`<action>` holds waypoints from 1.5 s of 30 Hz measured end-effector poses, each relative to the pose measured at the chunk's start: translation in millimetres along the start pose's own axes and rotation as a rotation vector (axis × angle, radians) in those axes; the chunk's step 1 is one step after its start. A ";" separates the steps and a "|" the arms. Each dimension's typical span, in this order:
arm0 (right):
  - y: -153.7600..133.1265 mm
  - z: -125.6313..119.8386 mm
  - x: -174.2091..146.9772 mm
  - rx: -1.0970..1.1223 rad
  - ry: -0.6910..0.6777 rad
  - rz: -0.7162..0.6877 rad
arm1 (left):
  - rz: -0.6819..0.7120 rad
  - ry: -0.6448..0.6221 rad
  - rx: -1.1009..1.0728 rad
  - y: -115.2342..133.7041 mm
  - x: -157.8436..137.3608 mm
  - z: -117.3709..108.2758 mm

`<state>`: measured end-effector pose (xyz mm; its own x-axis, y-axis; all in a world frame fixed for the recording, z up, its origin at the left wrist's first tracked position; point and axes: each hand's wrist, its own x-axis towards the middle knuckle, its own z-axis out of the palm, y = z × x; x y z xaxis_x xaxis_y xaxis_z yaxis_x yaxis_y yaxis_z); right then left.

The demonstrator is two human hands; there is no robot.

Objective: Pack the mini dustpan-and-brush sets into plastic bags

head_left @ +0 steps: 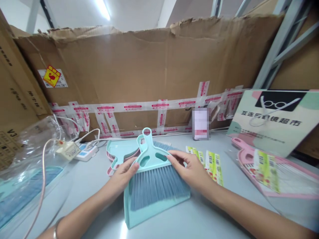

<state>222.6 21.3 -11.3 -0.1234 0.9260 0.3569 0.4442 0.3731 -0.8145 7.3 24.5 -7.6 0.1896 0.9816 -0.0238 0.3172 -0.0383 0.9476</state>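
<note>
A turquoise hand brush [159, 182] with blue-grey bristles lies against a matching turquoise dustpan [154, 215]. The pan's wide edge points toward me and the handles point away. My left hand [126, 172] grips the set at the left side, thumb on the brush's plastic head. On the other side, my right hand [188, 166] pinches the right corner of the brush head between thumb and fingers. Just behind the set lies another turquoise dustpan [122, 148], with pink plastic showing beneath it. Yellow-green label cards [214, 166] lie beside my right hand.
A pink brush-and-dustpan set [281, 176] in clear wrapping lies at the right, before a printed paper bag [271, 119]. Another bagged turquoise set [27, 192] is at the left, near a power strip [86, 153] with cables. A taped cardboard box [149, 66] stands behind.
</note>
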 end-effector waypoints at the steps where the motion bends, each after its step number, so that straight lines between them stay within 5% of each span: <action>1: 2.1 3.9 -0.8 -0.049 0.033 -0.030 | 0.015 -0.017 0.018 0.7 -0.4 1.5; 5: 9.6 12.7 -1.4 -0.122 0.094 -0.134 | 0.044 -0.103 -0.012 0.4 -2.0 7.2; 10: 12.4 8.9 3.6 -0.004 0.047 0.001 | 0.027 -0.205 -0.068 -2.8 -2.5 8.3; 16: 3.3 -2.3 11.3 0.524 -0.478 0.317 | 0.072 -0.298 0.043 2.0 -9.8 18.8; 18: 0.0 -2.0 11.1 0.625 -0.542 0.372 | 0.097 -0.319 0.095 4.9 -13.8 24.1; 24: -0.4 3.7 11.0 0.559 -0.418 0.448 | 0.128 -0.283 0.339 6.8 -20.5 30.6; 37: -1.1 2.9 12.2 0.524 -0.495 0.433 | 0.140 -0.272 0.340 5.7 -22.0 32.2; 40: 10.6 -17.7 22.3 0.403 -0.467 0.303 | 0.137 -0.287 0.319 7.3 -19.5 26.9; 42: 28.2 -46.4 32.7 0.163 -0.283 0.194 | 0.116 -0.266 0.310 6.9 -16.9 21.6; 45: 63.8 -100.2 44.1 -0.380 -0.102 0.310 | 0.090 -0.207 0.310 3.2 -12.0 14.1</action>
<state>334.4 80.2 -1.7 -0.0117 0.9980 0.0623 0.7630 0.0492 -0.6445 19.1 10.0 -8.8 0.4033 0.9142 -0.0388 0.5509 -0.2087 0.8081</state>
